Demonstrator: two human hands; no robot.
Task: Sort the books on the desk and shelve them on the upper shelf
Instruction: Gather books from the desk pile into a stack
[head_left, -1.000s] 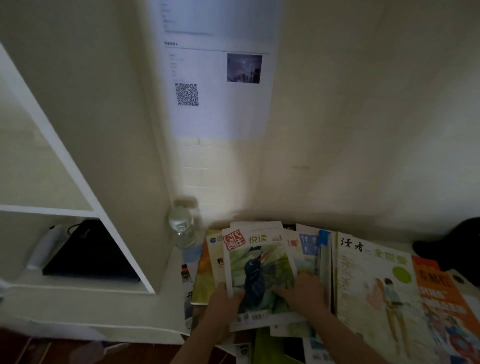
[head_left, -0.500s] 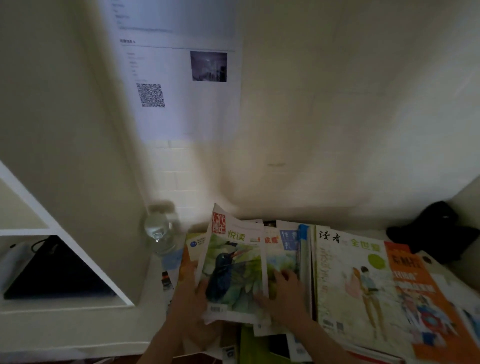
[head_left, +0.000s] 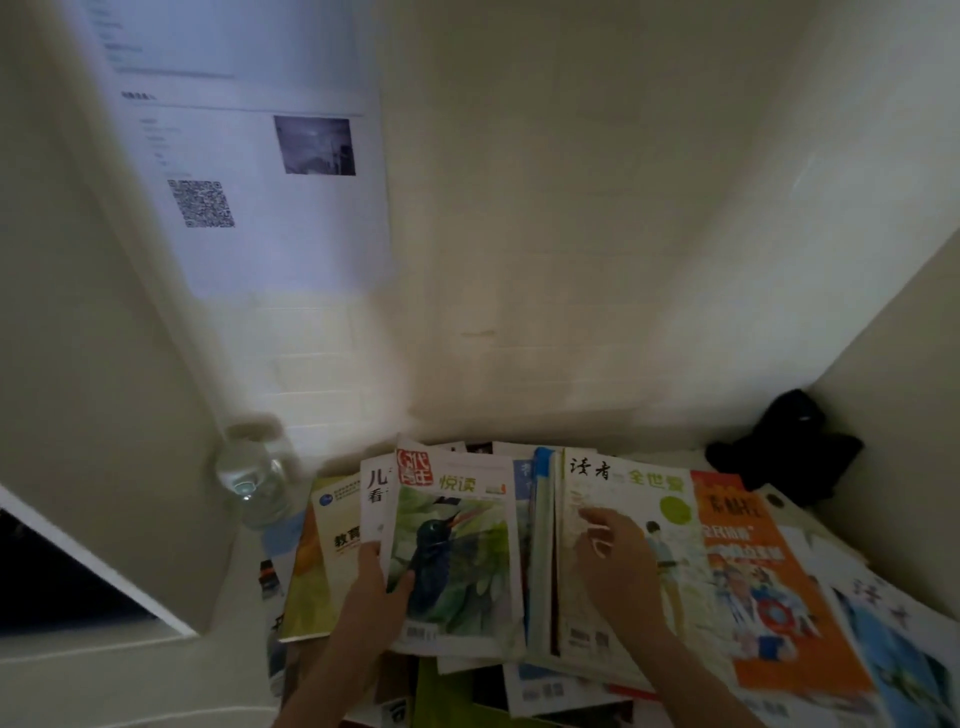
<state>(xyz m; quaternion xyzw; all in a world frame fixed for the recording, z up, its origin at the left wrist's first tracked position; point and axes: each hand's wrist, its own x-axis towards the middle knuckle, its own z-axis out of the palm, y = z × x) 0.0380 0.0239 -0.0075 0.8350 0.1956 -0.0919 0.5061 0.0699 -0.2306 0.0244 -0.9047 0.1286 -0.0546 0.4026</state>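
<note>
Right hand (head_left: 618, 558), earlier beside the bird-cover magazine (head_left: 457, 551), now rests with loosely bent fingers on the pale magazine (head_left: 623, 519) to its right; left hand (head_left: 376, 592) still pinches the bird cover's left edge. Both magazines lie flat on the desk (head_left: 156, 670), long axes toward the wall (head_left: 571, 260), titles at the far end. A bottle (head_left: 254, 478) and white shelf panel (head_left: 104, 415) bound the left; overlapping magazines fill the right.

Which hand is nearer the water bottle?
Left. The left hand grips the bird magazine, right of the water bottle; the right hand is farther right.
</note>
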